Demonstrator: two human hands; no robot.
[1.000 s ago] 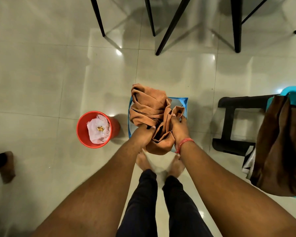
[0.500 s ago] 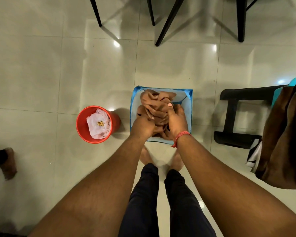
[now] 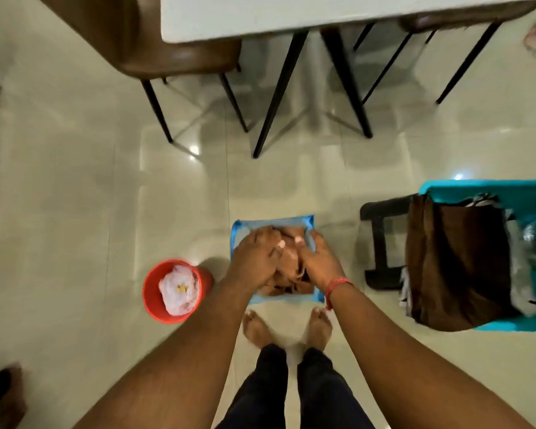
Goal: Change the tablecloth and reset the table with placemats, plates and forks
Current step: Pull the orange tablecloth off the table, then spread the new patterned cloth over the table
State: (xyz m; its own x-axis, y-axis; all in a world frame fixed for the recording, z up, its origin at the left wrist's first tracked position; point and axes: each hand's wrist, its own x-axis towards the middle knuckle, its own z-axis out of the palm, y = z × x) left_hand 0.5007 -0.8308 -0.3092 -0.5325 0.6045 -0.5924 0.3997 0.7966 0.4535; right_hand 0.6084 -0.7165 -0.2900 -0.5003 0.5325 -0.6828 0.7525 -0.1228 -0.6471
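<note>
A crumpled orange-brown tablecloth (image 3: pixel 287 274) lies stuffed inside a small blue fabric basket (image 3: pixel 276 220) on the tiled floor, just ahead of my bare feet. My left hand (image 3: pixel 254 258) presses down on the cloth's left side with its fingers spread over it. On the right side my right hand (image 3: pixel 319 261), with a red thread at the wrist, lies on the cloth beside the basket's right wall. At the top of the view is the bare white tabletop (image 3: pixel 291 13).
A red bucket (image 3: pixel 150 292) holding a white plastic bag stands left of the basket. To the right are a black stool (image 3: pixel 381 243) and a teal seat (image 3: pixel 532 193) draped with dark brown cloth (image 3: pixel 458 261). A brown chair (image 3: pixel 155 41) and black table legs (image 3: pixel 279 94) stand ahead.
The cloth, held bunched above the basket a second ago, is now pushed down inside it with both hands on top. The view has tilted up to show the table.
</note>
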